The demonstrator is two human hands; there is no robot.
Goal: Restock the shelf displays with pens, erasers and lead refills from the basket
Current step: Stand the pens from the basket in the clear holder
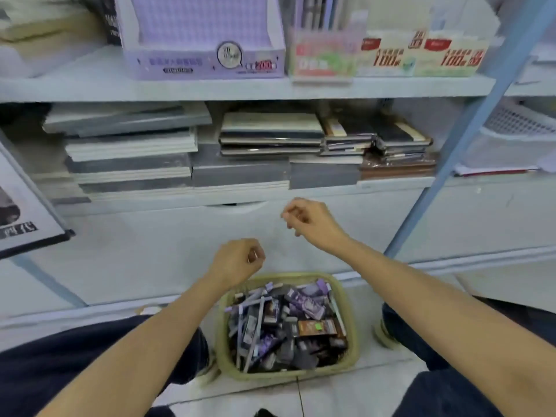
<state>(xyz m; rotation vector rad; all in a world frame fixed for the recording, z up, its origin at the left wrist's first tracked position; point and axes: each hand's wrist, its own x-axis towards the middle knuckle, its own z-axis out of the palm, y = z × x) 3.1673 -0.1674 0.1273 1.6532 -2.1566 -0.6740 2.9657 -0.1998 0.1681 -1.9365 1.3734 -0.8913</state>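
Observation:
A pale green plastic basket (351, 311) stands on the floor between my knees, packed with purple, black and brown packets of pens, erasers and lead refills (285, 323). My left hand (237, 260) hovers just above the basket's far left corner, fingers loosely curled, nothing visible in it. My right hand (310, 221) hangs higher, in front of the white drawer front, fingers curled with thumb near the fingertips and nothing visible between them. On the upper shelf stand a purple display box (204, 60) and a pink and green display box (323, 57).
Stacks of notebooks (186, 152) fill the lower shelf. A white drawer front (168, 248) lies below it. A blue diagonal shelf brace (451, 158) rises on the right. A framed sign (27, 212) leans at the left. My knees flank the basket.

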